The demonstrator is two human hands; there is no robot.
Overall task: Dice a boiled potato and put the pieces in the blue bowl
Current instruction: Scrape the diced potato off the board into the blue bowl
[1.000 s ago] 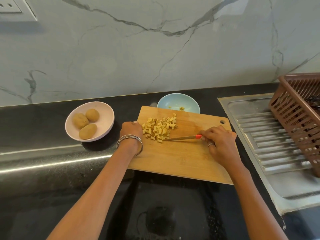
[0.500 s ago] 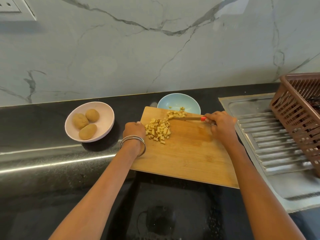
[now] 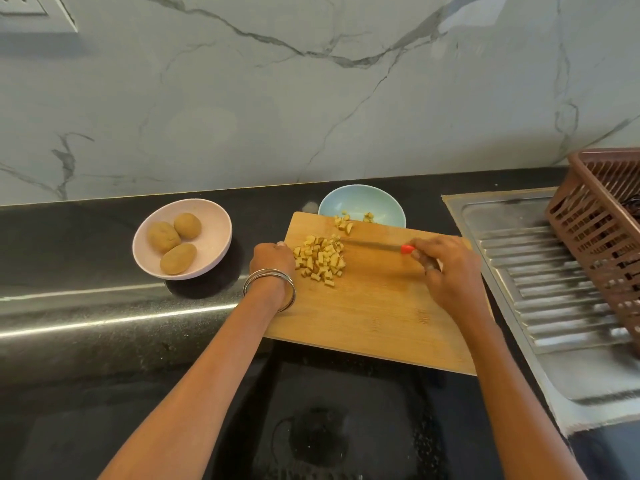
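A pile of diced potato (image 3: pixel 320 259) lies on the wooden cutting board (image 3: pixel 381 306). A few more pieces (image 3: pixel 343 224) sit at the board's far edge, against the blue bowl (image 3: pixel 362 206), which holds a few pieces. My right hand (image 3: pixel 446 268) grips a red-handled knife (image 3: pixel 374 244); its blade lies flat behind the pile, pointing left. My left hand (image 3: pixel 272 259) rests on the board's left edge, fingers curled beside the pile, holding nothing that I can see.
A pink bowl (image 3: pixel 211 251) with three whole potatoes (image 3: pixel 175 237) stands left of the board. A steel sink drainboard (image 3: pixel 554 289) lies to the right, with a brown plastic basket (image 3: pixel 602 226) on it. The black counter runs along the marble wall.
The knife pushed some pieces up to the board's far edge by the blue bowl, then came back toward the main pile. My left hand stayed put.
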